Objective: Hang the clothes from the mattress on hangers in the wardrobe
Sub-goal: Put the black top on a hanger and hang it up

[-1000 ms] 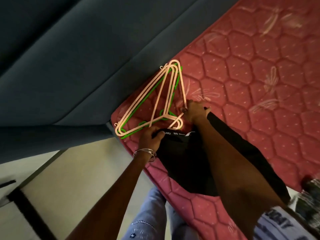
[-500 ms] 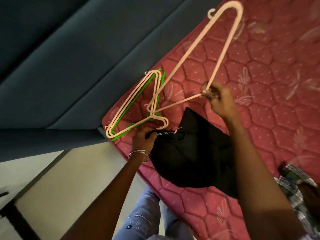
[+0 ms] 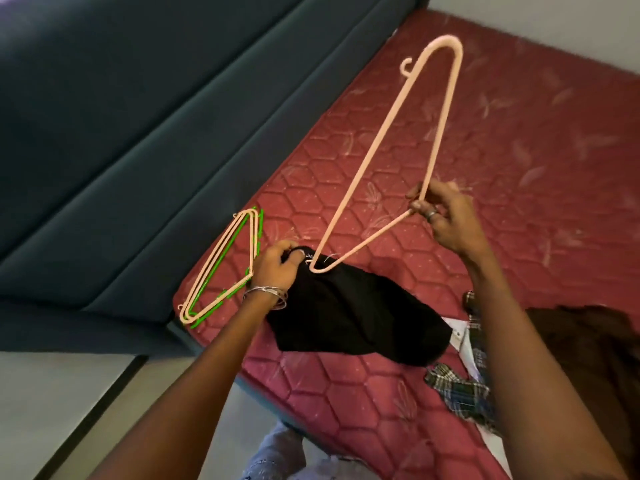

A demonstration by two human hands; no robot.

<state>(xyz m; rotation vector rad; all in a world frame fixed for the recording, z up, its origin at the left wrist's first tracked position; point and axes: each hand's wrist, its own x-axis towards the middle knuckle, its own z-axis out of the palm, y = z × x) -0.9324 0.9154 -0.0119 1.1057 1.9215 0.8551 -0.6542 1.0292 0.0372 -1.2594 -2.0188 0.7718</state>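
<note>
broadly, the red quilted mattress [image 3: 502,150] fills the right of the view, with a dark blue padded frame [image 3: 138,116] along its left edge. on the mattress, near its lower left corner, lies the black garment [image 3: 353,320], bunched, its labelled neck opening turned up toward the left hand. a checked cloth [image 3: 457,386] lies just beside it to the right. a stack of spare hangers [image 3: 221,268], peach and green, rests flat at the mattress corner, just left of the left hand.

the peach hanger [image 3: 391,150] is held raised above the mattress, its long axis running from the hooked end, up and away, down to one shoulder tip that sits at the neck opening of the garment. the right hand [image 3: 446,220] pinches the hanger near its other corner, fingers curled round the thin bar. the left hand [image 3: 277,265] grips the collar, fingers curled into the fabric, holding the opening where the tip meets it.

so the turn of it is this: the lower tip points straight into the collar, and the left hand is the nearer one to that meeting point. the next move likely calls for feeding that tip inside while the collar stays spread. whether the tip is already inside the neck, i cannot tell.
</note>
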